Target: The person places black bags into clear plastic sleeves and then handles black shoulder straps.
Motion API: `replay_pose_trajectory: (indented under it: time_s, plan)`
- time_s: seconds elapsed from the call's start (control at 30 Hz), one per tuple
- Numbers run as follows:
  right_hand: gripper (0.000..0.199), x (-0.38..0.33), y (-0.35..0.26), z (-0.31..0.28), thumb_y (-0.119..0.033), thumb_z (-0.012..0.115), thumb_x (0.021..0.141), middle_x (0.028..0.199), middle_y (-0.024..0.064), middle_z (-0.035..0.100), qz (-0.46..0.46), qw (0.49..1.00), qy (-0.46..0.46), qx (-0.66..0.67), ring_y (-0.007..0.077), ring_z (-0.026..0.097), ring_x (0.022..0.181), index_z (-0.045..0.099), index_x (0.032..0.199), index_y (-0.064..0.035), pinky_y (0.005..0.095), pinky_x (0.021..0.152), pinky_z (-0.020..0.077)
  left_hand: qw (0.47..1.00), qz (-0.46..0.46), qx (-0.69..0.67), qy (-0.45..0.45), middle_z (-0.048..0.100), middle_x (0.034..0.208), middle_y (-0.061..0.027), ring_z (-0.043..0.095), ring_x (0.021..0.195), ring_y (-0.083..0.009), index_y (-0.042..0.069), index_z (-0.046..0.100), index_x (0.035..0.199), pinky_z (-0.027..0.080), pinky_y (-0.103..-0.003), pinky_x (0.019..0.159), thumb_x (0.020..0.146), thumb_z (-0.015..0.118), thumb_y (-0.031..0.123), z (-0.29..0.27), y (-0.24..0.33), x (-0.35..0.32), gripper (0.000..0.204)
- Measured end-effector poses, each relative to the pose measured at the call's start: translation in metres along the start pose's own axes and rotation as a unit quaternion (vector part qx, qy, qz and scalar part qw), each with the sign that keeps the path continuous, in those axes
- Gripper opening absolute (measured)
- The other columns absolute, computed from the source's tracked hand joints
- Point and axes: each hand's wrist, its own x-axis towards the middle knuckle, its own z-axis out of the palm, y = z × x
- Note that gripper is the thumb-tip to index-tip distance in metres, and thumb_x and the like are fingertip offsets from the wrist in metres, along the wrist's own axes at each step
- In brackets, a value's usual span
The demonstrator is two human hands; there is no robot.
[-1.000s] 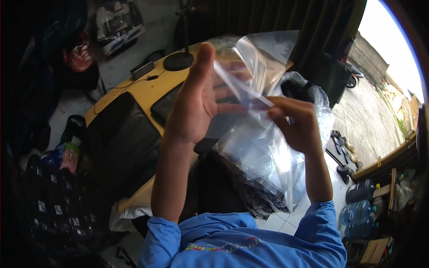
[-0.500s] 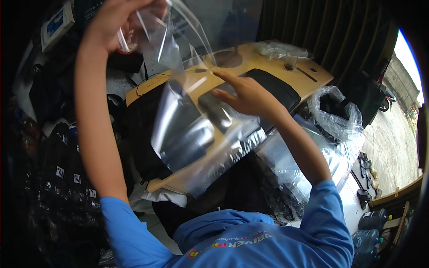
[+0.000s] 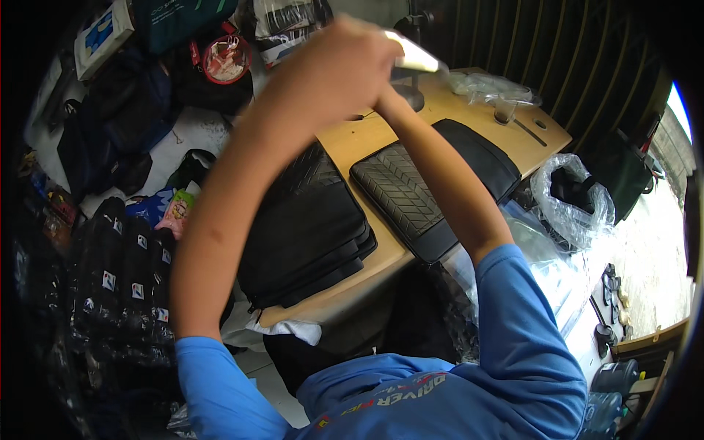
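Item: clear plastic bag, upper centre of the frame, raised above the table. Only a folded or bunched pale strip shows, blurred.

Hands: left hand closed around the bag's near end; right hand tucked behind the left at the wrist, mostly hidden, so its grip cannot be told.

Handling, judged: very light, limp, slippery film; likely to cling and crease. Best pinched at an edge or the mouth, thumb against forefinger.

On the table: stack of black ribbed mats, left; single black ribbed mat, centre; crumpled clear wrap and a small clear cup, upper right.

Beside the table: clear bag of dark goods, right; row of black packaged items, lower left.
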Motion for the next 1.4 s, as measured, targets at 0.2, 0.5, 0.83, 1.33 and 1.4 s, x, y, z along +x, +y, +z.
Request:
replay_pose_trajectory:
  time_s: [0.2,0.5,0.83,1.33,1.4]
  plan:
    - [0.065,-0.142,-0.065,-0.082,-0.025,0.066,0.081,0.111,0.0184,0.056,0.426,0.754,-0.270,0.421,0.0258,0.060,0.094,0.037,0.133,-0.0011,0.0369,0.088,0.0457,0.982,-0.137,-0.114,-0.065,0.061,0.080,-0.0161,0.062,0.073,-0.0315,0.002,0.060,0.084,0.050,-0.039,0.068,0.082,0.056,0.010,0.084,0.044,-0.084,0.009]
    - [0.040,-0.151,-0.157,-0.148,-0.019,0.056,0.090,0.113,0.0170,0.058,0.687,0.423,0.031,0.590,0.0230,0.060,0.100,0.048,0.121,0.0052,0.0351,0.086,0.0511,0.979,-0.148,-0.132,-0.054,0.062,0.087,-0.0113,0.061,0.081,-0.0288,0.001,0.063,0.095,0.049,-0.037,0.071,0.078,0.063,0.013,0.139,0.079,-0.121,0.021]
    - [0.028,-0.159,-0.165,-0.125,-0.023,0.073,0.079,0.073,0.0062,0.062,0.688,0.491,0.107,0.523,0.0100,0.058,0.061,0.056,0.081,-0.0018,0.0194,0.054,0.0482,0.907,-0.365,-0.202,-0.061,0.066,0.081,-0.0169,0.065,0.075,-0.0303,0.001,0.063,0.101,0.051,-0.036,0.067,0.078,0.069,0.018,0.140,0.080,-0.106,0.030]
    - [0.023,-0.146,-0.178,-0.129,-0.016,0.072,0.074,0.063,0.0107,0.064,0.633,0.737,-0.001,0.235,0.0139,0.064,0.059,0.059,0.076,0.0032,0.0260,0.054,0.0493,0.843,-0.442,-0.299,-0.066,0.067,0.075,-0.0151,0.066,0.073,-0.0249,-0.003,0.065,0.090,0.050,-0.033,0.066,0.083,0.061,0.037,0.138,0.075,-0.091,0.041]
    - [0.025,-0.136,-0.179,-0.128,-0.017,0.072,0.070,0.062,0.0134,0.063,0.634,0.732,0.014,0.249,0.0178,0.065,0.059,0.058,0.073,0.0034,0.0293,0.054,0.0492,0.883,-0.387,-0.260,-0.060,0.066,0.079,-0.0196,0.067,0.075,-0.0275,-0.004,0.064,0.096,0.050,-0.033,0.067,0.084,0.061,0.032,0.145,0.075,-0.095,0.037]
